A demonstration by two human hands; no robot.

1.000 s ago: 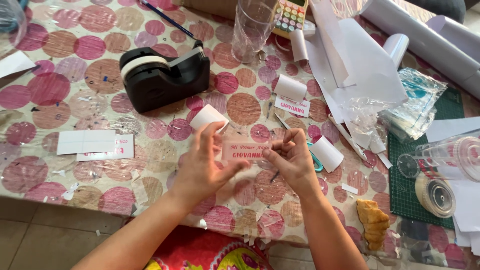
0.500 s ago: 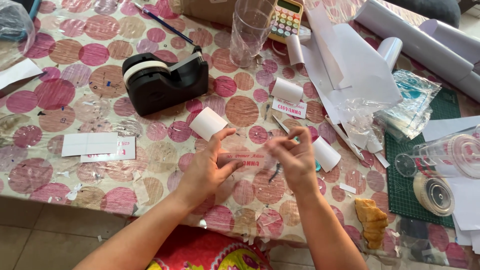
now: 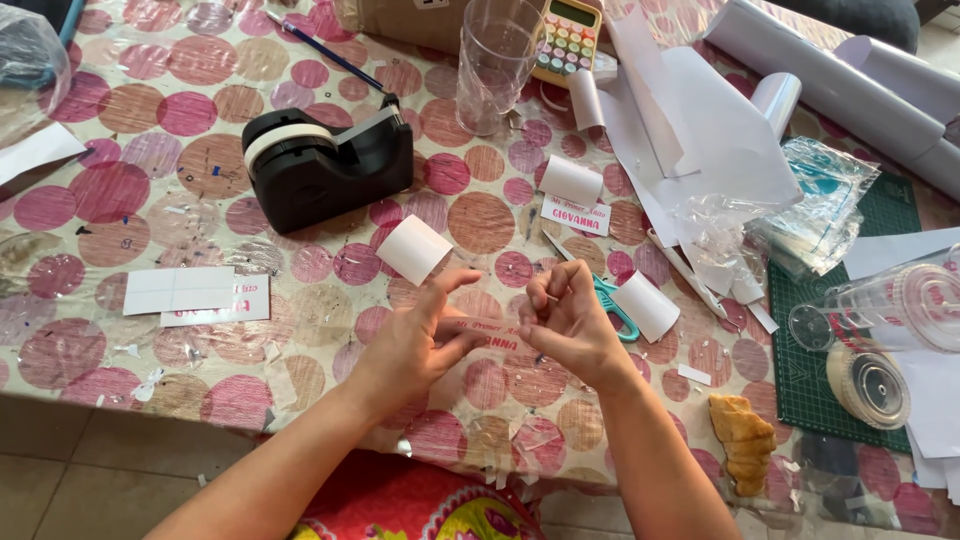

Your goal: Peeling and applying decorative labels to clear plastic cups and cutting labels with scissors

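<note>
Both hands meet over the spotted tablecloth (image 3: 120,240) — the left hand (image 3: 415,345) pinches the paper label strip (image 3: 485,333) between thumb and fingers, its long axis running left-right, slightly tilted. The right hand (image 3: 565,325) is curled narrow at the strip's right end. Three small paper rolls (image 3: 413,249) lie above; black tape dispenser (image 3: 325,165) well apart, table edge just below.

Both hands meet at the table's near edge: the left hand (image 3: 415,345) and right hand (image 3: 568,325) pinch a pink-lettered paper label (image 3: 487,334) between them. A black tape dispenser (image 3: 325,165) sits at eleven o'clock from them, and teal scissors (image 3: 612,300) lie at two o'clock, just beside the right hand.
</note>
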